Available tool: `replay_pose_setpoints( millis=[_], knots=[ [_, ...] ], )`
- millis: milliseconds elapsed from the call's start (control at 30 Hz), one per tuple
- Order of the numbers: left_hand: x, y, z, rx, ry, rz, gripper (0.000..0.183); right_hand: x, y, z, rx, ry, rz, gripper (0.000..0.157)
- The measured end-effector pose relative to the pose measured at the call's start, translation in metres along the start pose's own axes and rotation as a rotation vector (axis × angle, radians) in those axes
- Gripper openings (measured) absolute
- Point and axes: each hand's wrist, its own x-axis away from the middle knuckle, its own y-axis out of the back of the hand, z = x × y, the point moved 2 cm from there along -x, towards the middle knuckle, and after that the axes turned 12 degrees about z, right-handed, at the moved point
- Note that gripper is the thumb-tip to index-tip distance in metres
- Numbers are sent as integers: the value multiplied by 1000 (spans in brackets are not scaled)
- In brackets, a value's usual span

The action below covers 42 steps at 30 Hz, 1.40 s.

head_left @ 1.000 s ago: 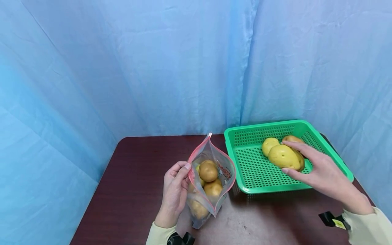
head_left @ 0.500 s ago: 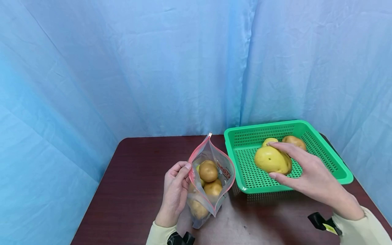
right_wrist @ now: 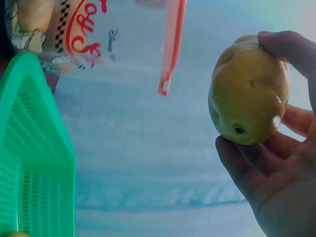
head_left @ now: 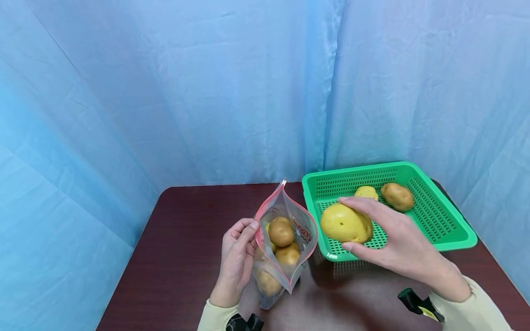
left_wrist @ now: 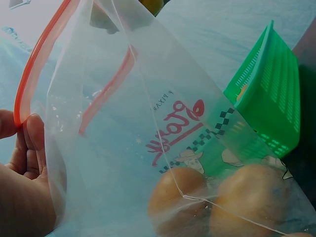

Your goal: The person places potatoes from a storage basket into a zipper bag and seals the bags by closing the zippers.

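Right hand [head_left: 401,243] grips a potato [head_left: 344,223] between thumb and fingertips, left hand [head_left: 237,262] pinching the bag [head_left: 305,228].

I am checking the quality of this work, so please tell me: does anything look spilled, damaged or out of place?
Nothing looks spilled. One small oddity: the yellow potato in the right hand has a dark spot on its skin, clearly darker than the rest; damage or a natural eye, I cannot tell.

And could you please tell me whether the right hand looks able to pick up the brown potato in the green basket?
Probably not just now: the right hand holds a yellow potato, though nothing appears to cover the brown potato from above.
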Motion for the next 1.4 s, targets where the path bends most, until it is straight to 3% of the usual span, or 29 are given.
replay_pose_setpoints(
  millis=[467,633,800,933,1167,1400],
  knots=[
    [-2,0,1,-2,8,9,11,-24,-21,16,-84,68,-46,72],
    [-2,0,1,-3,13,8,11,-36,-41,24,-147,109,-84,71],
    [-1,-2,1,-13,22,3,9,-44,-66,34,-198,89,-61,69],
    [1,-2,1,-21,20,3,7,-45,-78,35,-151,62,-53,68],
    [2,-2,0,-25,8,1,7,-45,-87,33,25,67,-65,65],
    [2,-2,-4,-31,-21,-19,9,-46,-90,35,122,-28,70,69]
  ],
)
